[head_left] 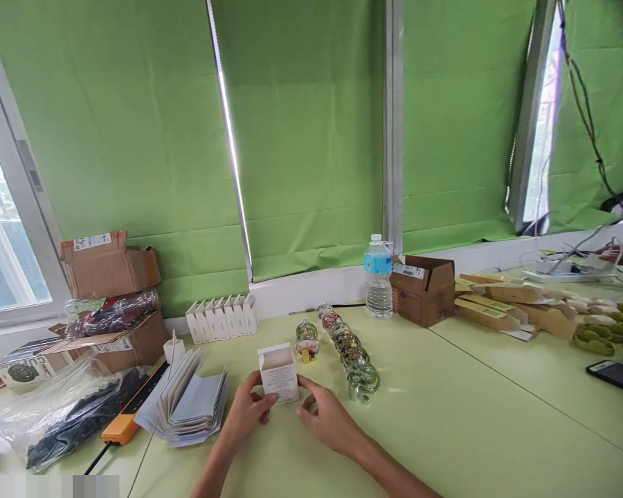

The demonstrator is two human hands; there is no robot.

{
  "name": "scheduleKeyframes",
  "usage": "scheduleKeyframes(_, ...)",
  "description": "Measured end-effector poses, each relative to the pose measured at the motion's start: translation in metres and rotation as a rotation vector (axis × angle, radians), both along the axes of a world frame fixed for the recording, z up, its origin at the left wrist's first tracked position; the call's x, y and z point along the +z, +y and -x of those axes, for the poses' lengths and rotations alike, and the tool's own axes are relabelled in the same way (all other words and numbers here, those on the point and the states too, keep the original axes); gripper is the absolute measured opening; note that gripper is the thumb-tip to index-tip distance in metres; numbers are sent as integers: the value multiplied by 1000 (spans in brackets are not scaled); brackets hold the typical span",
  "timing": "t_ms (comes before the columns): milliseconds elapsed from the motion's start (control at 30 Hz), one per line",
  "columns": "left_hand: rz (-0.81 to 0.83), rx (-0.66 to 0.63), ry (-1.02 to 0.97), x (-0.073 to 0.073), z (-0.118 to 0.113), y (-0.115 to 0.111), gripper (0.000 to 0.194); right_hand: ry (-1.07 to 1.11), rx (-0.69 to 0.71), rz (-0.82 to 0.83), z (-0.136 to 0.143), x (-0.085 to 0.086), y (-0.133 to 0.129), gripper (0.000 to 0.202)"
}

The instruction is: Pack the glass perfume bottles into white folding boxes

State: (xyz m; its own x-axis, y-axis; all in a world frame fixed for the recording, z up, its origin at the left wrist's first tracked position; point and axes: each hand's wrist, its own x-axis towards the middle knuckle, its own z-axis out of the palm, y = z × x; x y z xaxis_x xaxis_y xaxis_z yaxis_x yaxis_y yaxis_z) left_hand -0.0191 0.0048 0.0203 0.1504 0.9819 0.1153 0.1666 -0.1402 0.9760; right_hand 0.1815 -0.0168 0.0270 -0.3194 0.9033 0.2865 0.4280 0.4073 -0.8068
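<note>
A small white printed box [280, 379], open at the top, stands upright between my two hands near the middle of the table. My left hand [250, 408] grips its left side, the thumb lying across the printed front. At the right edge, my right hand [326, 413] touches the box with its index finger, thumb held apart below. Just behind the box is a round glass bottle [307, 340] with pink and gold parts. To its right runs a row of similar glass bottles [350, 346], the nearest one greenish.
Several white boxes [222, 319] line the back left. Flat folded cartons [192, 401] lie left, beside an orange power strip [129, 415]. A water bottle [378, 280] and a brown carton [423, 290] stand behind. At right are cardboard pieces [488, 311] and a phone [617, 377].
</note>
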Motion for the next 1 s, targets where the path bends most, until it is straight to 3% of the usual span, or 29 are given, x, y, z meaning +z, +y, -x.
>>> scheduleKeyframes(233,17,62,62,-1,10,2,61,-140,-50,-15,2,-9,-1,56)
scheduleKeyframes(400,-5,51,92,-4,20,5,59,-124,-53,-17,2,-15,3,54)
scheduleKeyframes(800,-29,12,179,-6,18,6,40,-128,-19,-38,3,-9,1,54)
scheduleKeyframes(1000,-40,22,253,-8,18,8,37,-130,-43,-20,4,-15,5,49)
